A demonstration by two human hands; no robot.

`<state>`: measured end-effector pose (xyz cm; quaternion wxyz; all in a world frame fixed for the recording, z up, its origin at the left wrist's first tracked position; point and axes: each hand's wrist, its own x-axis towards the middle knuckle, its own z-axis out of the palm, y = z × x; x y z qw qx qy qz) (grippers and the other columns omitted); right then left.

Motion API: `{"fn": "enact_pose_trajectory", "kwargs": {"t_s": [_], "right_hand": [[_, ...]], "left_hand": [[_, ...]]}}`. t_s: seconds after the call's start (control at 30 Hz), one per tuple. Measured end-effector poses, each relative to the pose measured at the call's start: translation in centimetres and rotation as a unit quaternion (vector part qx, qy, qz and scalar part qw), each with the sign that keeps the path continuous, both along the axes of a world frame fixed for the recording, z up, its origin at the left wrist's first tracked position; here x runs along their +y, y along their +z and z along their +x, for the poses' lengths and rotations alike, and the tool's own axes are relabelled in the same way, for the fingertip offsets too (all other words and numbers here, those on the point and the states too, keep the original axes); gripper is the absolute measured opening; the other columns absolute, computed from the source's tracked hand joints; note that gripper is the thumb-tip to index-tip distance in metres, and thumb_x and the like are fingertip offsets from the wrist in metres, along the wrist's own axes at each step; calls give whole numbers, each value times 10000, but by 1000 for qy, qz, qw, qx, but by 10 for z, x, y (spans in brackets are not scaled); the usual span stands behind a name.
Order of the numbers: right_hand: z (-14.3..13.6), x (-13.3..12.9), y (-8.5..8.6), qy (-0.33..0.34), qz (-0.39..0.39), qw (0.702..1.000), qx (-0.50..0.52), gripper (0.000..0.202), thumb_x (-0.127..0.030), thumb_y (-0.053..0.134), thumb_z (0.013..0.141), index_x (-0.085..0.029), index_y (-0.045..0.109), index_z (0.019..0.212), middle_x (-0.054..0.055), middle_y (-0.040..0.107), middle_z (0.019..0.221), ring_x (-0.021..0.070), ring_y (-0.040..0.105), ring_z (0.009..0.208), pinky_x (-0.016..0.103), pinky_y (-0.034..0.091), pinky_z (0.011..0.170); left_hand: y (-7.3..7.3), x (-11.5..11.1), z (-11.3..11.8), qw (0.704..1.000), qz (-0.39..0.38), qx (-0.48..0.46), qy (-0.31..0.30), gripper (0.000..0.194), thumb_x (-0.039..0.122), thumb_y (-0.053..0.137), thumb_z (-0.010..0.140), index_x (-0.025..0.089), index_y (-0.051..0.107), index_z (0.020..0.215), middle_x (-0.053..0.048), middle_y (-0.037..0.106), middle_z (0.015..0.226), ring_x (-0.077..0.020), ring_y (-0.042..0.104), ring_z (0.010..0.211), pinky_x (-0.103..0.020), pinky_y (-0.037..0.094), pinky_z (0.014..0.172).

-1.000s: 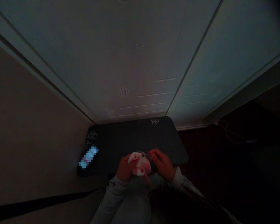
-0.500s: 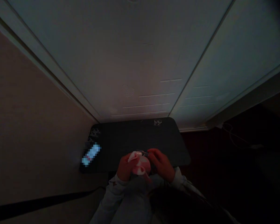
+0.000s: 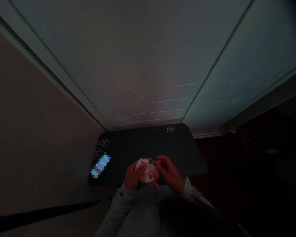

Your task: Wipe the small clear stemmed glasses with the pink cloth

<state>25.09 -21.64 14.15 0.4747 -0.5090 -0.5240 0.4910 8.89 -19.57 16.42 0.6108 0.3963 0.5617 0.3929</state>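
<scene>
My left hand (image 3: 131, 178) is closed around a soft pink-and-white plush piece (image 3: 152, 172), low in the view over the front of the dark table. A loose pink end of it hangs down toward my lap. At the upper edge of the plush, a small shiny metal clasp (image 3: 153, 161) sticks out to the right. The thumb and fingers of my right hand (image 3: 173, 177) are pinched on the clasp's outer end. Dim light hides its exact shape and how it joins the plush.
On the dark table (image 3: 138, 141), small metal rings (image 3: 170, 129) lie at the back right and several wiry metal bits (image 3: 103, 142) at the left corner. A bright blurred-out phone-like screen (image 3: 100, 165) rests at the left edge. Pale panels (image 3: 143, 65) stand behind; a white cable (image 3: 246, 141) lies right.
The table and wall have shifted slightly rightward in view. My right fingers have bent a little around the clasp, more of which shows now; my left hand keeps hold of the plush.
</scene>
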Motion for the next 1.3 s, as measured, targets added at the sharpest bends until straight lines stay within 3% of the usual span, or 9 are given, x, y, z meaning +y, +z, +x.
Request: {"fn": "enact_pose_trajectory", "kwargs": {"t_s": [0.13, 0.27, 0.47, 0.63, 0.83, 0.93, 1.03, 1.17, 1.3], "right_hand": [[-2, 0, 6, -30, -32, 998, -51, 208, -344, 421, 840, -182, 515, 932, 8, 549, 727, 145, 541, 699, 271, 446, 654], [-4, -2, 7, -33, -44, 997, -54, 206, -362, 427, 833, -182, 526, 842, 2, 545, 697, 141, 529, 664, 259, 436, 619], [-5, -9, 5, -28, 3, 999, -15, 341, -299, 519, 786, -203, 436, 1103, 1, 527, 791, 140, 529, 732, 279, 450, 721], [5, -15, 9, -24, -6, 998, -61, 203, -304, 437, 834, -192, 497, 992, 13, 547, 788, 148, 538, 754, 274, 441, 713], [17, -18, 9, 5, -40, 997, -68, 229, -369, 400, 851, -189, 513, 766, -18, 519, 657, 125, 507, 628, 227, 406, 571], [20, -19, 7, 17, -22, 999, -37, 193, -359, 438, 836, -193, 510, 903, -8, 531, 726, 133, 520, 685, 245, 431, 642], [23, -20, 4, 18, 2, 1000, -10, 312, -326, 518, 790, -206, 438, 1067, 0, 531, 792, 140, 526, 725, 267, 445, 701], [28, -22, 2, 33, 24, 999, -33, 222, -318, 510, 790, -201, 473, 975, 5, 530, 774, 145, 524, 725, 269, 444, 701], [35, -22, 7, 54, -10, 997, -62, 210, -351, 432, 832, -183, 511, 931, 13, 567, 751, 147, 546, 714, 255, 440, 663]], "left_hand": [[4, 2, -3, 999, 14, -6, -49, 268, 269, 632, 620, 115, 696, 830, -47, 692, 736, -158, 587, 631, -219, 442, 570], [5, 4, -2, 999, 20, 23, -40, 216, 264, 634, 612, 112, 697, 751, -30, 676, 642, -146, 569, 572, -209, 426, 521], [4, 5, 3, 1000, 3, -5, -20, 236, 277, 617, 628, 119, 692, 787, -44, 695, 729, -162, 599, 626, -219, 446, 553], [3, -1, 8, 999, 5, 0, -47, 243, 263, 642, 599, 114, 701, 781, -46, 694, 700, -162, 590, 608, -224, 439, 547], [4, -9, 18, 999, 11, -5, -40, 205, 241, 641, 601, 109, 691, 750, -42, 680, 682, -154, 573, 604, -215, 426, 541], [8, -13, 24, 1000, 5, -24, -16, 198, 251, 633, 613, 112, 685, 743, -39, 675, 667, -152, 571, 592, -217, 426, 533], [12, -17, 29, 999, 2, -49, 8, 192, 257, 631, 612, 120, 682, 736, -43, 683, 701, -159, 583, 618, -223, 434, 553], [11, -26, 33, 999, 2, -48, 24, 225, 282, 643, 597, 114, 680, 742, -55, 684, 707, -173, 585, 628, -238, 431, 560], [5, -33, 32, 1000, 1, -16, 21, 241, 285, 643, 598, 105, 682, 755, -48, 675, 678, -163, 568, 609, -231, 417, 547]]}}
